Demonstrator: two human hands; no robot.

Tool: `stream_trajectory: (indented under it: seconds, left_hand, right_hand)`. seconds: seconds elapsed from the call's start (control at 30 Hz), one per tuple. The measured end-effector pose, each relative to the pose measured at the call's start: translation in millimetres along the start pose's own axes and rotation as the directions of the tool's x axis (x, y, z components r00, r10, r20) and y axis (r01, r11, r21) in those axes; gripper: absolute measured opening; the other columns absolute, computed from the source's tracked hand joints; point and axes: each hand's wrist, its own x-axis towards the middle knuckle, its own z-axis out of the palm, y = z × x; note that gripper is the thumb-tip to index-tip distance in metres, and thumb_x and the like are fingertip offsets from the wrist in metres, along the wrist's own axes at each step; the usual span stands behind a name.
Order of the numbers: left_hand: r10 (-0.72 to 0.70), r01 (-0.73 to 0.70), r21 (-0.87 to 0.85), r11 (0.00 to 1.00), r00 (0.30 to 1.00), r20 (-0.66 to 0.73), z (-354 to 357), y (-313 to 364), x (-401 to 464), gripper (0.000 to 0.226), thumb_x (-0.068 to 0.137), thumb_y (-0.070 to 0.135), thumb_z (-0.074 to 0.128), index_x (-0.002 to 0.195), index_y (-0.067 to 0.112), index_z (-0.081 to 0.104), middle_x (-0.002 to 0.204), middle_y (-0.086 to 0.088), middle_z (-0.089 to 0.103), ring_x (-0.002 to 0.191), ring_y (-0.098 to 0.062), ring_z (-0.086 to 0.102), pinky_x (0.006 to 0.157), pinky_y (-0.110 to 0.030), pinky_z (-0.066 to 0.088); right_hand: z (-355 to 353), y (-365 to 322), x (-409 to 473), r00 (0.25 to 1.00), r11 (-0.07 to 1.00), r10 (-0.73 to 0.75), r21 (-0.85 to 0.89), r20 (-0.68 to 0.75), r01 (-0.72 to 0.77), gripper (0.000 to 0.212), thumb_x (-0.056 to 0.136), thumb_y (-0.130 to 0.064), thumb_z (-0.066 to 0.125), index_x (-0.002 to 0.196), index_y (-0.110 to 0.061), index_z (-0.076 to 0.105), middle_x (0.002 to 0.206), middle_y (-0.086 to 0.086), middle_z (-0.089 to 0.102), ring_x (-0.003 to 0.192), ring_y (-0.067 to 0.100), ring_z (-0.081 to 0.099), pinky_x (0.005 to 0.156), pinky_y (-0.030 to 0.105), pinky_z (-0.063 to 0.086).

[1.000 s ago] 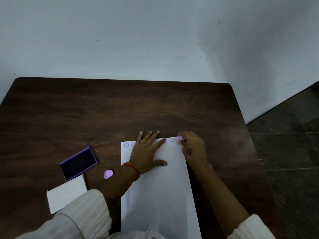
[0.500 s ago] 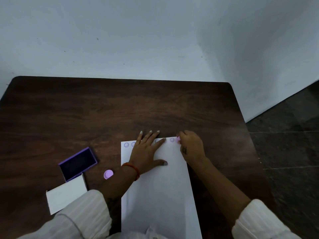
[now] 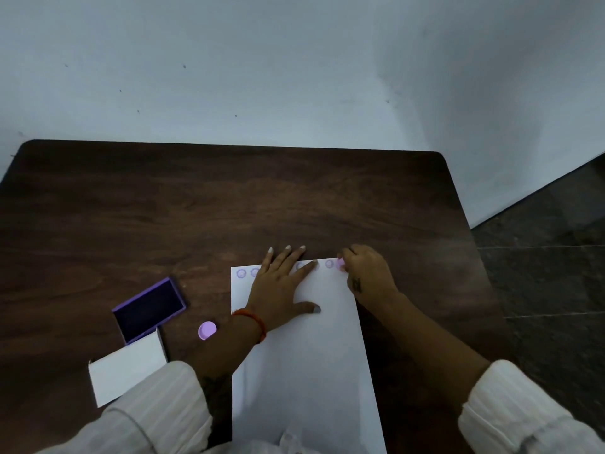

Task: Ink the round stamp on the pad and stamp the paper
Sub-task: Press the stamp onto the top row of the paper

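Note:
A white sheet of paper (image 3: 311, 371) lies on the dark wooden table (image 3: 212, 208), with a row of purple round marks along its far edge. My left hand (image 3: 281, 286) rests flat on the paper, fingers spread, covering part of that row. My right hand (image 3: 366, 273) pinches the small pink round stamp (image 3: 340, 263) and presses it down at the paper's far right corner. The open ink pad (image 3: 149, 309), purple-framed with a dark surface, sits to the left.
A pink round cap (image 3: 207, 330) lies between the ink pad and my left wrist. A white box (image 3: 127, 371) sits at the near left next to the pad. The table's right edge and a dark tiled floor (image 3: 540, 273) are to the right.
My right hand has rolled slightly over the stamp at the paper's corner, hiding more of it. My left hand and the paper have stayed in place.

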Motion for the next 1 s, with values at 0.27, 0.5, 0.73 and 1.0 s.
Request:
stream_trajectory:
  seconds: [0.27,0.5,0.73,1.0]
  left_hand:
    - [-0.002,0.002,-0.011,1.0,1.0,0.001,2,-1,1,0.086,0.073,0.067,0.055,0.143,0.033,0.02,0.158,-0.001,0.011,0.146,-0.022,0.005,0.114,-0.038,-0.012]
    - [-0.005,0.005,0.009,1.0,1.0,0.02,1,-1,1,0.085,0.073,0.068,0.054,0.143,0.033,0.019,0.159,-0.001,0.01,0.146,-0.021,0.004,0.114,-0.038,-0.013]
    - [-0.016,0.014,0.036,0.999,0.998,0.06,-5,3,1,0.087,0.076,0.067,0.052,0.145,0.032,0.012,0.159,-0.002,0.009,0.146,-0.022,0.002,0.115,-0.041,-0.013]
    - [-0.075,0.067,-0.112,0.991,0.995,-0.073,-18,13,-20,0.082,0.08,0.06,0.052,0.145,0.027,0.014,0.158,-0.001,0.012,0.146,-0.022,0.007,0.118,-0.04,-0.005]
  right_hand:
    - [6,0,0,0.999,1.0,0.011,-0.019,-0.047,-0.012,0.024,0.086,-0.01,0.059,0.11,-0.003,0.06,0.114,0.016,0.064,0.106,0.026,0.057,0.091,0.031,0.046]
    - [9,0,2,0.997,0.999,0.039,-0.015,-0.064,-0.04,0.02,0.087,-0.011,0.058,0.106,-0.005,0.062,0.111,0.014,0.065,0.102,0.025,0.059,0.09,0.03,0.047]
    - [-8,9,-19,0.91,0.783,0.331,0.611,-0.249,-0.118,0.009,0.083,-0.007,0.064,0.087,-0.008,0.072,0.089,0.01,0.073,0.085,0.022,0.067,0.084,0.036,0.054]
    - [17,1,-63,0.784,-0.347,0.529,0.926,0.324,-0.149,0.015,0.087,0.0,0.055,0.099,-0.001,0.065,0.076,0.002,0.073,0.064,0.007,0.07,0.081,0.027,0.056]
